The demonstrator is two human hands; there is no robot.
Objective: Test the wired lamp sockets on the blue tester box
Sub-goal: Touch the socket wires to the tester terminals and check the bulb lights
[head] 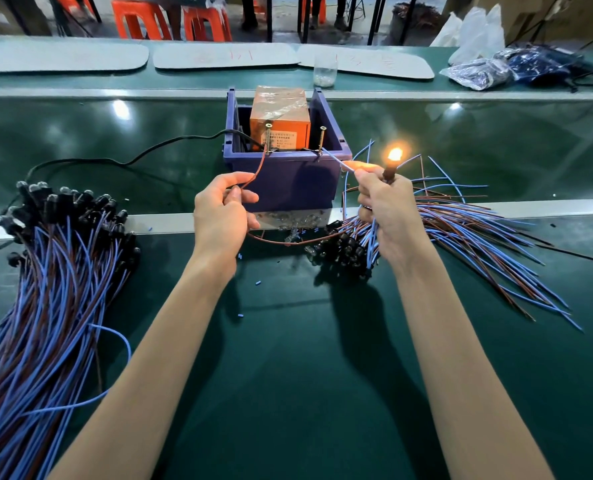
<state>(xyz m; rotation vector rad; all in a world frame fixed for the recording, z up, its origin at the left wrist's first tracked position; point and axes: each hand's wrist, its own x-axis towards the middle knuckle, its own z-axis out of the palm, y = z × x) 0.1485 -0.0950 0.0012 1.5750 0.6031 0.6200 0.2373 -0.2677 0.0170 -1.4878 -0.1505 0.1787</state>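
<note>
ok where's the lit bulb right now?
Head view, right of centre: the lit bulb tops the socket gripped in the right hand, just right of the blue tester box.

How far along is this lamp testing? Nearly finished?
One socket is on test now: the left hand holds its brown wire to one screw on the blue tester box, the right hand holds the blue wire to the other, and the bulb glows. The neat bundle on the left is probably tested already; the loose heap on the right likely remains. Which is which I cannot confirm.
</note>
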